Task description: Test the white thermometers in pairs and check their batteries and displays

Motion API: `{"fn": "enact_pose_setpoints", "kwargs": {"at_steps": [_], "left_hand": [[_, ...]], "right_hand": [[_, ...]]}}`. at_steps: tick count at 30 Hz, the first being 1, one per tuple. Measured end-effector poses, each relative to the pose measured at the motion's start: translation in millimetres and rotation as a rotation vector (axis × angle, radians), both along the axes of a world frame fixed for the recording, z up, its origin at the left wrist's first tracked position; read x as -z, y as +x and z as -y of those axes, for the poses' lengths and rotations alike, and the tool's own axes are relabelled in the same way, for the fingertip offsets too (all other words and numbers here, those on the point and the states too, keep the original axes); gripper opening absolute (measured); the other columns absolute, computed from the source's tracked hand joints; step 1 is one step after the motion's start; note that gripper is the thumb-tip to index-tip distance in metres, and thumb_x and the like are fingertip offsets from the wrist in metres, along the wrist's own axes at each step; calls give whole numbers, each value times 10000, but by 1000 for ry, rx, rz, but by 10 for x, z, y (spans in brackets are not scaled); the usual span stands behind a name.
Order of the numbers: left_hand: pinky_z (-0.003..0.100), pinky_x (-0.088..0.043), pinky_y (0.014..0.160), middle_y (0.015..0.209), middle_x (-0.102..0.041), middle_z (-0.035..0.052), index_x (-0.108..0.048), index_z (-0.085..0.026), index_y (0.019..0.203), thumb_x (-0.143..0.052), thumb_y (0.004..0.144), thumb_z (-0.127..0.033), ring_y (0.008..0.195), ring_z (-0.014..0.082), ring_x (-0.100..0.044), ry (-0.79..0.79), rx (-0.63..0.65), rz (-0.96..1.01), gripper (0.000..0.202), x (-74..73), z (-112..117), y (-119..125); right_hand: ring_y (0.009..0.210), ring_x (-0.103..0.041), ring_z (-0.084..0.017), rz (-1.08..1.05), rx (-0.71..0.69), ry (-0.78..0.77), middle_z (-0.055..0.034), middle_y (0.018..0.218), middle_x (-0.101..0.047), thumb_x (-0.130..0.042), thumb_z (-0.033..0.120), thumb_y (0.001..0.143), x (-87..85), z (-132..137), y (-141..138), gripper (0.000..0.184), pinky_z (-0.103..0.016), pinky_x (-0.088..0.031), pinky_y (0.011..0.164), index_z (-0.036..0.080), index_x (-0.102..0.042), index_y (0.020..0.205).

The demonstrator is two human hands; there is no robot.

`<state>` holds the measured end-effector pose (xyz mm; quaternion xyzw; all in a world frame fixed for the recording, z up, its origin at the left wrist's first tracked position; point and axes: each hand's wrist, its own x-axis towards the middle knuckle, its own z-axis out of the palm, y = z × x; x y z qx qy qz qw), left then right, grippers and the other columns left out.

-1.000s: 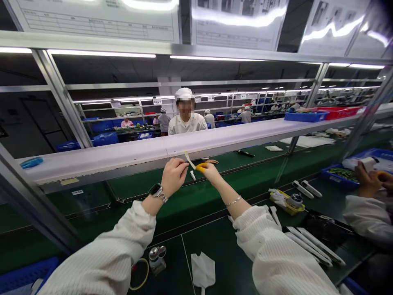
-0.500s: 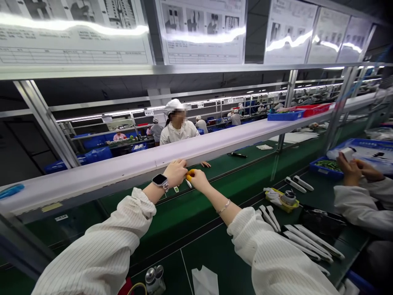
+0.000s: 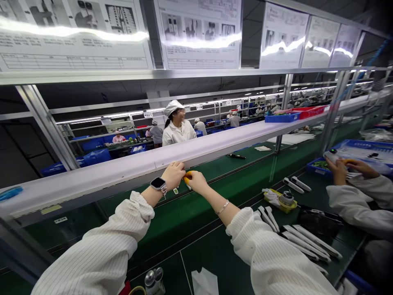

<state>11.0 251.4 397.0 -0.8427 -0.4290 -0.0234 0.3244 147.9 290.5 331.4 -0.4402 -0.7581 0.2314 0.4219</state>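
My left hand (image 3: pixel 173 175), with a watch on the wrist, is raised in front of the edge of the white shelf (image 3: pixel 135 171). Its fingers are closed and face away from me, so what they hold cannot be made out. My right hand (image 3: pixel 198 182) is right beside it, thumb and fingers pinched together, with yellow finger covers (image 3: pixel 188 176) at the tips. The fingertips of both hands meet or nearly meet. Just below them a small white piece with a green mark (image 3: pixel 175 191) shows over the green surface; whether it is held is unclear.
Several long white devices (image 3: pixel 307 241) lie on the green bench at right. Near them are a yellow tray (image 3: pixel 288 207) and a co-worker's hands (image 3: pixel 340 170) holding a white device. A white paper piece (image 3: pixel 205 282) and metal canisters (image 3: pixel 154 280) are close to me.
My hands stay almost in place, still together. The co-worker's device at right has turned and now shows a green light. A hand beyond the shelf is out of sight. The view has shifted slightly.
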Motion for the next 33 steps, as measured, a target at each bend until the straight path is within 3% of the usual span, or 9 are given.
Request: {"fn": "enact_pose_setpoints", "kwargs": {"at_steps": [6, 10, 17, 23, 28, 33], "left_hand": [[362, -403, 802, 1009, -548, 107, -633, -163, 901, -456, 804, -140, 941, 225, -483, 18, 22, -20, 204, 29, 11, 19], [383, -391, 807, 1076, -535, 115, -606, -153, 962, -428, 794, -105, 976, 237, -471, 50, 40, -25, 249, 51, 28, 40], [385, -377, 818, 1152, -525, 110, -594, -154, 926, -430, 790, -96, 1021, 251, -467, 86, 66, -39, 221, 95, 48, 20], [369, -384, 830, 1141, -531, 105, -581, -156, 953, -391, 836, -114, 1027, 242, -472, 137, 63, 11, 228, 114, 50, -49], [376, -392, 835, 1189, -507, 116, -588, -165, 959, -380, 859, -151, 1064, 255, -463, 159, 56, 42, 231, 109, 55, -105], [389, -390, 843, 1234, -490, 125, -566, -175, 1042, -381, 843, -114, 1080, 260, -462, 112, 114, -1, 279, 159, 99, -99]], "right_hand": [[605, -540, -148, -95, -33, -69, 11, 611, -609, -625, 233, 714, 1, -18, 28, 54, -251, -374, 562, 186, -653, 720], [647, -551, -125, -235, -89, -169, 24, 672, -585, -617, 268, 789, 20, -36, 10, 147, -267, -445, 615, 131, -610, 735], [736, -596, -129, -511, -122, -519, -32, 895, -613, -512, 319, 887, 106, -123, -117, 216, -296, -518, 649, 127, -579, 958], [789, -601, -145, -664, -68, -764, -50, 973, -605, -515, 326, 885, 302, -270, -111, 247, -316, -528, 674, 135, -561, 1033], [720, -594, -123, -752, -20, -834, -36, 913, -607, -515, 325, 886, 465, -214, -15, 234, -279, -521, 616, 128, -566, 1001], [643, -578, -100, -823, -91, -802, -15, 834, -617, -519, 317, 884, 477, -22, 46, 213, -249, -499, 572, 123, -585, 941]]}}
